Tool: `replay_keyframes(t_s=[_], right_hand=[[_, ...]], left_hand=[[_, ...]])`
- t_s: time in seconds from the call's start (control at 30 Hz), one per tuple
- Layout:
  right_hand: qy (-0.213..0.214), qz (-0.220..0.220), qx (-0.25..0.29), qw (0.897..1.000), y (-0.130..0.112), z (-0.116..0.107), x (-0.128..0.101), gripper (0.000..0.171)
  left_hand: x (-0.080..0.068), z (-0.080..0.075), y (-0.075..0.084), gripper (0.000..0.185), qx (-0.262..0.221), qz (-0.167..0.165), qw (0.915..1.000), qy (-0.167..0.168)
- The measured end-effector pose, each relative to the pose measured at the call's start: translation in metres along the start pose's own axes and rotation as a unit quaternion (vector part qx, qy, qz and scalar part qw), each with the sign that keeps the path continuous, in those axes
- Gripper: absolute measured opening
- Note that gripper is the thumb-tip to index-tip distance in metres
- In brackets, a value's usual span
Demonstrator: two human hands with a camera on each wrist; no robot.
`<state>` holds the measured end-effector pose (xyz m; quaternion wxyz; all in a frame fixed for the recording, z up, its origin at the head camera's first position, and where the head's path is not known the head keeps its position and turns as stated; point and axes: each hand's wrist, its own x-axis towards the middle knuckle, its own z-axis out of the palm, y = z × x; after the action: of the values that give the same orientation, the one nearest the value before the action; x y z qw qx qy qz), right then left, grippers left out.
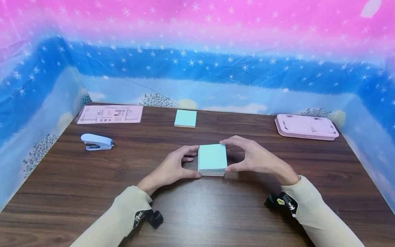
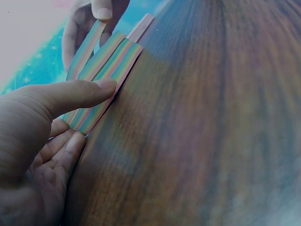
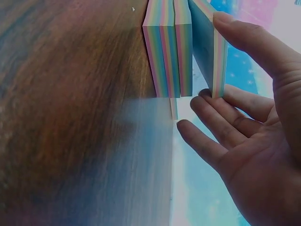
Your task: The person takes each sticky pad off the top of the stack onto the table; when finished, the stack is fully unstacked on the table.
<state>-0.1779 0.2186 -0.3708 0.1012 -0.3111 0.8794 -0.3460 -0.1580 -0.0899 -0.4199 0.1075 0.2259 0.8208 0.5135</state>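
A dark brown wooden table (image 1: 92, 192) is seen. A light blue stapler (image 1: 97, 142) is laid near its left side. Behind the stapler, in the far left corner, a pink printed sheet (image 1: 110, 114) is laid flat. A small light blue pad of paper (image 1: 185, 118) is placed at the far middle edge. A flat pink case (image 1: 305, 126) is set in the far right corner. The table is ringed by a backdrop (image 1: 197, 61), coloured pink and blue and dotted with white snowflakes.

A desk workspace: wooden table (image 1: 92, 178), stapler (image 1: 97, 142), backdrop-screened sides.
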Motion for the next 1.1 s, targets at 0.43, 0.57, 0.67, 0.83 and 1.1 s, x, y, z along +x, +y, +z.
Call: replay_keyframes(t_s=[0.43, 0.57, 0.67, 0.83, 1.1], right_hand=[[0.004, 0.002, -0.005, 1.000, 0.001, -0.003, -0.002, 0.082], [0.006, 0.007, -0.007, 1.000, 0.000, -0.004, -0.002, 0.082], [0.008, 0.014, -0.011, 1.000, -0.001, -0.005, -0.003, 0.082], [0.014, 0.025, -0.016, 0.999, -0.001, -0.008, -0.005, 0.084], [0.034, 0.022, -0.019, 0.999, -0.002, -0.016, -0.007, 0.083]], left_hand=[[0.000, -0.001, 0.001, 0.087, 0.000, -0.001, 1.0000, -0.006], [0.000, -0.001, 0.000, 0.087, 0.001, -0.003, 1.0000, -0.006], [0.000, -0.001, 0.000, 0.087, 0.002, -0.003, 1.0000, -0.005], [-0.001, -0.001, 0.000, 0.087, 0.000, -0.004, 1.0000, -0.004], [-0.002, -0.001, 0.000, 0.088, 0.003, -0.006, 1.0000, -0.003]])
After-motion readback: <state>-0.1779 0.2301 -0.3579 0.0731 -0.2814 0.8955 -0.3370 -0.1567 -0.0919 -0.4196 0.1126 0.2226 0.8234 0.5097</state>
